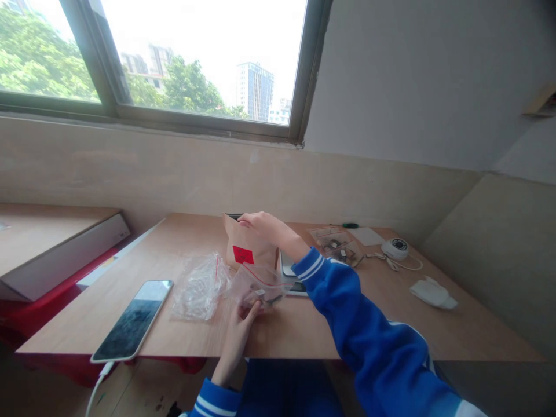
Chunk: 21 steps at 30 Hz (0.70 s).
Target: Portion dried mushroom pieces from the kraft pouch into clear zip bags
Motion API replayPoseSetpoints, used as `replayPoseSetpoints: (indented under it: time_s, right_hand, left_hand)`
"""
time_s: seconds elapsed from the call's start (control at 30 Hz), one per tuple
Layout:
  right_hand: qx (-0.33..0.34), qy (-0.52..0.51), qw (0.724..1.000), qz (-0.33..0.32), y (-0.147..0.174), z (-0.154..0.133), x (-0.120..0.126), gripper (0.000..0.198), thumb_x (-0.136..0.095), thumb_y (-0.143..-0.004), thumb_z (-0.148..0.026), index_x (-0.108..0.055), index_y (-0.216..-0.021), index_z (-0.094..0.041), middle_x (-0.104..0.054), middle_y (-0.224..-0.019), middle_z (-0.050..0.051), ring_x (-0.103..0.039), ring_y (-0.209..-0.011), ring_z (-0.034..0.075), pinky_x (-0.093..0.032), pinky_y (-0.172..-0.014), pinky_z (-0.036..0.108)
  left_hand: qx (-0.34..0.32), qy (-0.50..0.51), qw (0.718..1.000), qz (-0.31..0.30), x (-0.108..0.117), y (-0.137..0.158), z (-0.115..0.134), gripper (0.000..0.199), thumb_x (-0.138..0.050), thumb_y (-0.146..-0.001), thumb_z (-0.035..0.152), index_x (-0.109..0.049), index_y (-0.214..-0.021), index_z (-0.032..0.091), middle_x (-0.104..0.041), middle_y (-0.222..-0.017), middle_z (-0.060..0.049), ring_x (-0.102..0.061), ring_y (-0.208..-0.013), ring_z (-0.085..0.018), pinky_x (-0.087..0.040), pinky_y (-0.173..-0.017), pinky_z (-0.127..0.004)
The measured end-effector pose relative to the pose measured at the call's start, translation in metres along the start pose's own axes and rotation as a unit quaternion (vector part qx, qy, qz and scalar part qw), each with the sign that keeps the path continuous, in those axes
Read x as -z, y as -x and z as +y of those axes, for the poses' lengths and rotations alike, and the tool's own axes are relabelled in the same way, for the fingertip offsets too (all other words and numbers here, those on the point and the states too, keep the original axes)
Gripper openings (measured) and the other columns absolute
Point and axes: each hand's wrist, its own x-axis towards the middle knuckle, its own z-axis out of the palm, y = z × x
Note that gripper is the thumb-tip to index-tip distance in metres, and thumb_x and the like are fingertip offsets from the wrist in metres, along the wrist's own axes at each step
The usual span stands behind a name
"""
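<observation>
My left hand pinches a clear zip bag with a red seal line near the table's front. Small dark parts show through its plastic, too blurred to name. Behind it a brown paper bag with a red label stands upright. My right hand reaches over the top of the paper bag, its fingers curled on the rim; the fingertips are partly hidden. Just left of the zip bag lies a crumpled heap of clear plastic bags.
A phone with a white cable lies at the table's left front. Toward the right are a silver device partly behind my sleeve, bags of parts, a white dome camera, a green-handled tool and a crumpled white wrapper.
</observation>
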Motion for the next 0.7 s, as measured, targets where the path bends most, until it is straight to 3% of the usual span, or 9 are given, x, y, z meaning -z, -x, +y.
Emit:
replayPoseSetpoints:
  time_s: [0.07,0.13,0.2,0.3,0.43,0.57,0.63,0.7]
  right_hand:
    - [0.039,-0.100,0.990,0.090,0.013,0.000,0.001,0.023,-0.044,-0.094,-0.012,-0.063,-0.105,-0.018,-0.069,-0.107,0.007,-0.065,-0.099,0.017,-0.048,-0.086,0.029]
    - [0.054,-0.202,0.961,0.182,0.032,-0.005,0.004,0.026,-0.042,-0.092,-0.010,-0.062,-0.106,-0.018,-0.067,-0.108,0.007,-0.062,-0.101,0.015,-0.048,-0.088,0.029]
    - [0.038,-0.289,0.934,0.207,0.055,-0.010,0.003,0.025,-0.041,-0.088,-0.007,-0.063,-0.097,-0.016,-0.068,-0.098,0.006,-0.063,-0.092,0.014,-0.050,-0.081,0.027]
    - [-0.016,-0.346,0.932,0.104,0.087,-0.010,-0.007,0.028,-0.040,-0.079,-0.001,-0.063,-0.084,-0.015,-0.067,-0.081,0.002,-0.063,-0.077,0.013,-0.049,-0.070,0.024]
    - [-0.114,-0.272,0.956,-0.003,0.114,0.002,-0.034,0.027,-0.042,-0.079,-0.003,-0.065,-0.085,-0.016,-0.069,-0.084,0.004,-0.063,-0.078,0.014,-0.047,-0.069,0.024]
    - [-0.169,-0.312,0.926,-0.129,0.122,0.010,-0.055,0.023,-0.047,-0.083,-0.011,-0.065,-0.096,-0.018,-0.069,-0.079,0.002,-0.065,-0.062,0.015,-0.048,-0.059,0.024]
    - [-0.177,-0.328,0.915,-0.157,0.122,0.011,-0.061,0.019,-0.055,-0.081,-0.016,-0.065,-0.097,-0.018,-0.069,-0.079,0.001,-0.065,-0.059,0.016,-0.049,-0.057,0.025]
    - [-0.147,-0.328,0.922,-0.148,0.121,0.011,-0.066,0.024,-0.065,-0.076,-0.019,-0.067,-0.100,-0.018,-0.071,-0.089,0.003,-0.068,-0.073,0.020,-0.051,-0.065,0.027]
  left_hand:
    - [-0.010,-0.009,1.000,-0.001,0.000,0.000,-0.001,0.046,-0.072,-0.073,0.038,-0.061,-0.113,0.019,-0.068,-0.116,-0.009,-0.059,-0.116,-0.027,-0.040,-0.107,-0.045]
    - [-0.008,-0.002,1.000,-0.004,0.000,0.001,0.001,0.053,-0.074,-0.070,0.036,-0.058,-0.117,0.020,-0.067,-0.119,-0.009,-0.058,-0.118,-0.028,-0.039,-0.108,-0.045]
    - [0.000,0.015,1.000,-0.009,-0.001,0.002,0.003,0.061,-0.077,-0.066,0.033,-0.055,-0.122,0.021,-0.066,-0.121,-0.008,-0.059,-0.116,-0.028,-0.042,-0.105,-0.046]
    - [0.008,0.029,0.999,-0.019,-0.002,0.003,0.007,0.062,-0.077,-0.066,0.032,-0.053,-0.123,0.020,-0.067,-0.119,-0.009,-0.061,-0.113,-0.029,-0.044,-0.103,-0.046]
    - [0.014,0.021,1.000,-0.010,-0.003,0.004,0.010,0.054,-0.076,-0.067,0.035,-0.059,-0.115,0.018,-0.070,-0.114,-0.010,-0.061,-0.112,-0.030,-0.044,-0.102,-0.046]
    - [0.023,-0.002,1.000,0.006,-0.001,0.006,0.010,0.049,-0.078,-0.063,0.038,-0.064,-0.105,0.017,-0.072,-0.104,-0.010,-0.064,-0.106,-0.031,-0.045,-0.098,-0.047]
    - [0.024,0.001,1.000,0.002,0.000,0.005,0.008,0.052,-0.077,-0.063,0.039,-0.064,-0.108,0.018,-0.073,-0.103,-0.009,-0.066,-0.102,-0.031,-0.047,-0.095,-0.047]
    - [0.020,0.000,1.000,0.003,0.002,0.004,0.005,0.052,-0.077,-0.062,0.039,-0.064,-0.108,0.019,-0.073,-0.102,-0.009,-0.067,-0.099,-0.030,-0.049,-0.092,-0.046]
